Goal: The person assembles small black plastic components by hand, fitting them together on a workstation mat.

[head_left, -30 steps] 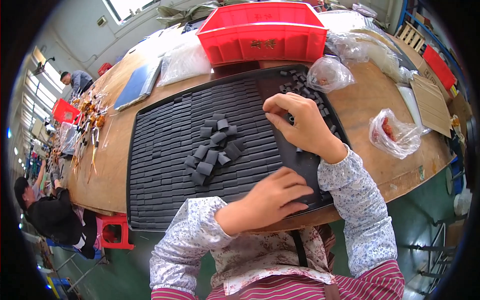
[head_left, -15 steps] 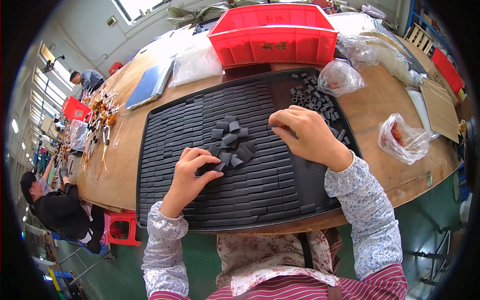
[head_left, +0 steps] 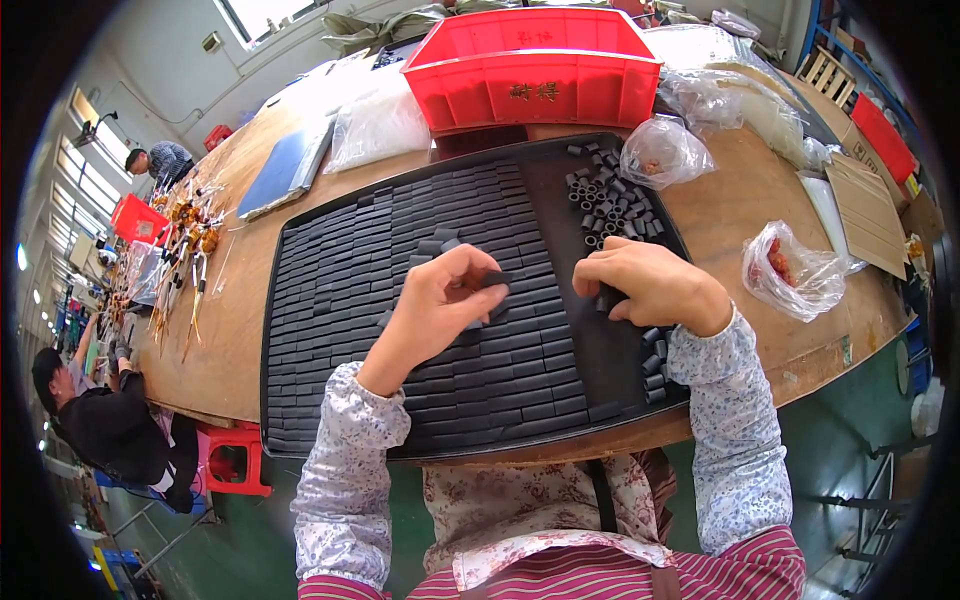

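A black tray [head_left: 615,370] lies on the table, with flat black sleeves [head_left: 500,375] set in tight rows over most of it. My left hand [head_left: 430,315] is above the rows, thumb and forefinger pinching one black sleeve [head_left: 498,282]. Partly hidden behind this hand is a loose pile of sleeves [head_left: 432,243]. To the right, my right hand [head_left: 670,285] hovers over the tray's bare strip with its fingers curled round a small black tube [head_left: 602,298], which they partly cover. Short black tubes [head_left: 610,205] lie scattered at the tray's far right, and several more sit beneath my right wrist.
Behind the tray stands a red plastic bin [head_left: 530,90]. Clear bags [head_left: 665,153] and a bag with reddish contents [head_left: 790,270] lie to the right, near cardboard [head_left: 865,210]. Wired parts [head_left: 200,240] lie at left, where a person in black [head_left: 115,420] sits.
My left hand has moved right and up from the loose pile, carrying a sleeve. My right hand has shifted right and slightly down, and a small tube now shows in its fingers.
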Action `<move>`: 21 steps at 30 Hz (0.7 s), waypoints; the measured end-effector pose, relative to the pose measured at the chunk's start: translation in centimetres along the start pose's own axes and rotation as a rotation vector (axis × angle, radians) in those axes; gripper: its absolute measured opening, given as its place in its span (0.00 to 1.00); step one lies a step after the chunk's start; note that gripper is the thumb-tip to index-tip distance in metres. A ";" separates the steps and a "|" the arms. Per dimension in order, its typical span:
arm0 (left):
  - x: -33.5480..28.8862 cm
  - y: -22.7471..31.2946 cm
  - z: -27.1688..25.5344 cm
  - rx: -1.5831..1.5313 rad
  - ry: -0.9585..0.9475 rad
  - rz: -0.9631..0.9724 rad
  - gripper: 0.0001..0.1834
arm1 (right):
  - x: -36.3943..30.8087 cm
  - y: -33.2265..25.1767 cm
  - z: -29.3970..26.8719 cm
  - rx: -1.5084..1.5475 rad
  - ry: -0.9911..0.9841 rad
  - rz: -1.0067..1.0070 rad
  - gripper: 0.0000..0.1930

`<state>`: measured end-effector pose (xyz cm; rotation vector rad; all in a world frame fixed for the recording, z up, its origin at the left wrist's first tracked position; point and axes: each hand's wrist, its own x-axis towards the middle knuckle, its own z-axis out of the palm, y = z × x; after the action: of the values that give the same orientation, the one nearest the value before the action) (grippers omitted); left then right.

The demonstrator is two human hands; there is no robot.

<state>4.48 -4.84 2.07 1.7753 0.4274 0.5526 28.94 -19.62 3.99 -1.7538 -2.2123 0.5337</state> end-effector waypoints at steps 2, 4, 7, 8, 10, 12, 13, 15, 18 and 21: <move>0.1 0.1 0.3 -0.053 -0.054 -0.033 0.06 | 0.6 -0.3 0.5 -0.088 0.005 -0.009 0.19; -0.1 -0.1 0.1 -0.195 -0.200 -0.103 0.07 | 0.9 -0.5 0.6 -0.045 0.001 -0.020 0.16; -0.7 -0.2 1.1 -0.202 -0.209 -0.136 0.08 | 1.0 -0.6 0.5 0.098 0.266 -0.159 0.10; -0.9 -0.1 1.5 -0.240 -0.199 -0.169 0.09 | 1.2 -1.0 0.5 0.096 0.263 -0.163 0.10; -1.1 -0.4 1.9 -0.367 -0.213 -0.156 0.15 | 1.7 -2.2 0.5 0.383 0.410 -0.076 0.08; -1.4 -0.6 2.0 -0.340 -0.243 -0.215 0.17 | 1.8 -3.3 0.8 0.586 0.376 -0.112 0.06; -1.4 -0.9 2.0 -0.344 -0.277 -0.222 0.17 | 1.9 -3.6 1.1 0.693 0.370 -0.125 0.06; -1.5 -0.6 2.3 -0.364 -0.285 -0.244 0.13 | 1.7 -4.6 1.4 0.894 0.345 -0.134 0.05; -1.5 -0.7 2.3 -0.391 -0.303 -0.237 0.12 | 1.8 -5.1 1.6 1.015 0.312 -0.102 0.06; -1.7 0.4 2.4 -0.415 -0.280 -0.246 0.11 | 1.8 -4.5 1.7 0.968 0.294 -0.067 0.05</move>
<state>4.48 -7.75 1.64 1.3504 0.3024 0.1943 23.89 -18.94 4.45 -1.1270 -1.4026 1.0234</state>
